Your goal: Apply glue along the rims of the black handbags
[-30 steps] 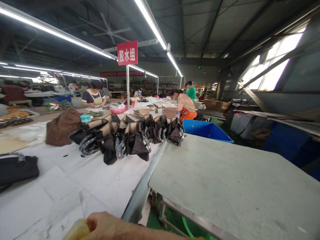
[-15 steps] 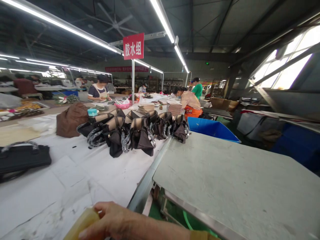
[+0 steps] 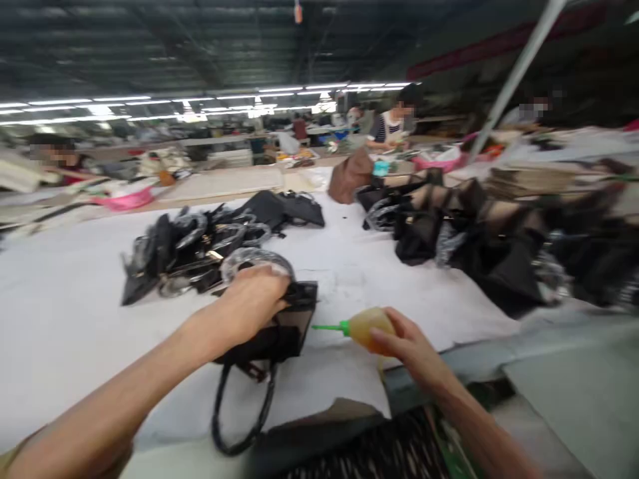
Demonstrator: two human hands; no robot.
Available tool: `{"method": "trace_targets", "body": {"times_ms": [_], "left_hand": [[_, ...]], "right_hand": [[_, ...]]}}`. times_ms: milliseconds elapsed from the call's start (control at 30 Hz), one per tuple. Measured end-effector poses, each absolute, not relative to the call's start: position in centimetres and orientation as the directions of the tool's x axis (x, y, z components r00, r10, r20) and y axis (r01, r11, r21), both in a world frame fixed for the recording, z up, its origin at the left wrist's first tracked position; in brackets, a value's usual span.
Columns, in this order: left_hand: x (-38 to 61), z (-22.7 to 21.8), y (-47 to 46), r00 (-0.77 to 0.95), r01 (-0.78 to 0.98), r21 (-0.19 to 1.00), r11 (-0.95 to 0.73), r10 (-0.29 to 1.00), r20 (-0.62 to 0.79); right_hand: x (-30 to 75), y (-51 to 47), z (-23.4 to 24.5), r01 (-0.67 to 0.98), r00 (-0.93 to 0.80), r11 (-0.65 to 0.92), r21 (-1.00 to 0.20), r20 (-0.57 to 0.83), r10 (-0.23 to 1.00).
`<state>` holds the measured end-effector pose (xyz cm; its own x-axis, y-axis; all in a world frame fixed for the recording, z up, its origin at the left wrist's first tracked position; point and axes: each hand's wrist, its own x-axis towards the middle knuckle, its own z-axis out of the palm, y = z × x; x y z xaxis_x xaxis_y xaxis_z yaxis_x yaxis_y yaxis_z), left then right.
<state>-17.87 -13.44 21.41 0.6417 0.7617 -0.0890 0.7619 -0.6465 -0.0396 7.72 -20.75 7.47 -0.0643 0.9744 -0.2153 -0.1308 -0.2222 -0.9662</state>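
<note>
My left hand [image 3: 254, 299] grips the top of a black handbag [image 3: 284, 342], its fingertips partly hidden behind the bag's edge. One plastic-wrapped handle arches up behind that hand, and another dark handle loop hangs down toward the table's front edge. In my right hand [image 3: 412, 346] is a soft squeeze bottle [image 3: 367, 327] of yellowish liquid with a long green nozzle. The bottle lies almost level, its nozzle tip pointing left at the bag's open side, a small gap apart from it.
A pile of black handbags [image 3: 200, 243] lies behind my left hand. A row of open black bags [image 3: 464, 233] stands at right, blurred. Farther back are a brown cloth-like bundle [image 3: 349, 174], a pink basket [image 3: 127, 198] and co-workers. White paper [image 3: 64, 319] covers the table.
The view has swung left and down. My left hand and the handbag it grips have come into sight. The bottle in my right hand now shows its green nozzle.
</note>
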Motion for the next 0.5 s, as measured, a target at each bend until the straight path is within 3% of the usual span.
{"method": "trace_targets", "body": {"times_ms": [133, 500], "left_hand": [[-19.1, 21.4, -13.8, 0.648, 0.75, -0.107, -0.652, 0.758, -0.077], [-19.2, 20.4, -14.6, 0.678, 0.733, -0.061, -0.677, 0.735, 0.003]], "right_hand": [[8.2, -20.1, 7.5, -0.05, -0.095, -0.233, -0.971, -0.228, 0.969], [6.7, -18.1, 7.1, 0.015, 0.005, -0.171, -0.985, -0.171, 0.985]]}}
